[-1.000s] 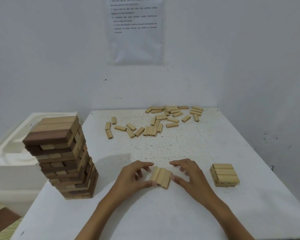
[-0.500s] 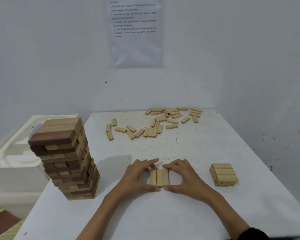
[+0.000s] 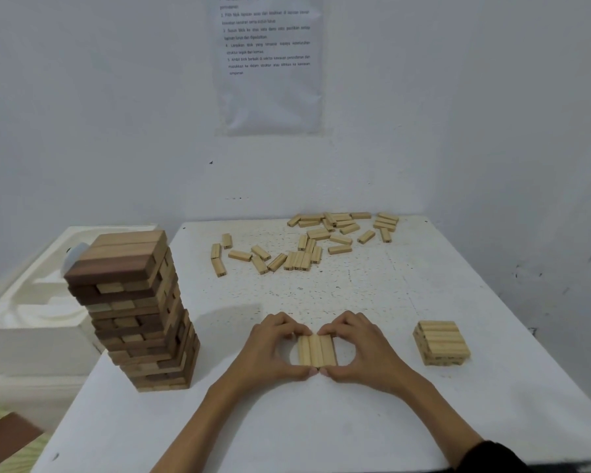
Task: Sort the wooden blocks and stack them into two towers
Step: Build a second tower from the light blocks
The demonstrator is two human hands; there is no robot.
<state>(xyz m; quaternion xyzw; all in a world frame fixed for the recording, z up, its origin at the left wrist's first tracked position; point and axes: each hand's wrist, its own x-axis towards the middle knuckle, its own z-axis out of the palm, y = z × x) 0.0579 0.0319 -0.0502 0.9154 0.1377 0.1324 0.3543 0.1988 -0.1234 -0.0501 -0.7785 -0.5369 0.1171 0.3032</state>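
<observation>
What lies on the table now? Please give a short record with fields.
tower: left, tall, dark and light blocks
stack: right, low, light blocks
row: three light blocks, flat, near centre
left grip: pinches row, thumb at near end
right grip: pinches row, thumb at near end
loose blocks: scattered, far side of table

On the table [image 3: 355,421] we see a tower [image 3: 133,312] near the left edge and a short stack [image 3: 440,343] near the right edge. Between them, towards us, a row of three blocks [image 3: 316,350] lies side by side. Our left hand [image 3: 270,349] clasps its left side and our right hand [image 3: 362,349] its right. Loose blocks [image 3: 307,240] lie scattered along the far side. A tray [image 3: 31,319] sits left of the table, behind the tower. A sheet [image 3: 268,63] hangs on the wall behind.
</observation>
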